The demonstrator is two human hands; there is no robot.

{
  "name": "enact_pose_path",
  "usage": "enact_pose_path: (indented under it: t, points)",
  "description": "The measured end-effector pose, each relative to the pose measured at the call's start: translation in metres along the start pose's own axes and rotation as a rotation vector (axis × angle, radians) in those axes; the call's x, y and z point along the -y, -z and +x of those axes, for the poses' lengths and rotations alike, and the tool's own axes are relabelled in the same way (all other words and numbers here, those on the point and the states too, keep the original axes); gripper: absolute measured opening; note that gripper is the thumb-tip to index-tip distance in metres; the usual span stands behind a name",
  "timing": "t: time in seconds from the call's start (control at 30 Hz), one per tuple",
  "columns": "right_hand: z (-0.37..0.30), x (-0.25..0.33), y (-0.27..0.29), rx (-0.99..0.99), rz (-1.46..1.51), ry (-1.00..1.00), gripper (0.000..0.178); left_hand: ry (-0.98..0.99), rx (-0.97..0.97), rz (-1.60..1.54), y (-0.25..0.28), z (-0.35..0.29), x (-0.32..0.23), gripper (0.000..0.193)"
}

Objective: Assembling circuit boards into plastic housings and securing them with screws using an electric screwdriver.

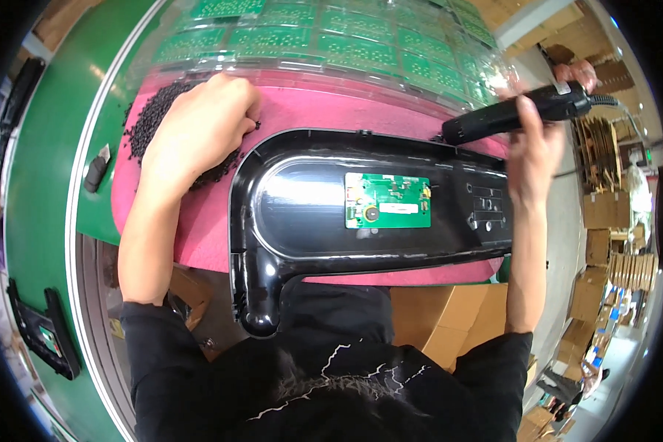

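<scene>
My left hand is closed, fingers curled down at the edge of a heap of small black screws. A tiny dark speck shows by its fingertips; what they pinch is too small to make out. My right hand, smeared by motion, is at a black electric screwdriver, one finger across its body. Whether it grips the tool is unclear. Between my hands a glossy black plastic housing lies hollow side up. A green circuit board sits inside it.
A pink mat lies under the housing. Clear plastic trays of green boards stand behind. At left is a green table with a small black object and another housing. Cardboard boxes are below.
</scene>
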State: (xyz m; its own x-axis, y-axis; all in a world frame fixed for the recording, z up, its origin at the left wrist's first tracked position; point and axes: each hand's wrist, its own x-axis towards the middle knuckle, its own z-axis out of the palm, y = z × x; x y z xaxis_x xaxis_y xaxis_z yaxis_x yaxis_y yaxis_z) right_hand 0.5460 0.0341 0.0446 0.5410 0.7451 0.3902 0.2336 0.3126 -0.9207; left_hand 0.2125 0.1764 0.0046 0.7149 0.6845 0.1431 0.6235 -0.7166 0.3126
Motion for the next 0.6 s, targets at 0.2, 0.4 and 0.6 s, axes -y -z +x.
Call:
enact_pose_path:
  t: [0.2,0.4,0.6]
  points:
    - [-0.004,0.014,-0.017,0.203,0.549,-0.055,0.034,-0.116,-0.120,-0.145,0.009,0.008,-0.020,0.015]
    - [-0.036,0.047,-0.039,0.340,1.032,-0.003,0.028,-0.398,-0.090,-0.611,-0.006,0.005,-0.065,0.008]
    - [-0.043,0.033,-0.037,0.480,0.961,0.030,0.031,-0.455,-0.037,-0.669,-0.016,0.009,-0.084,0.011]
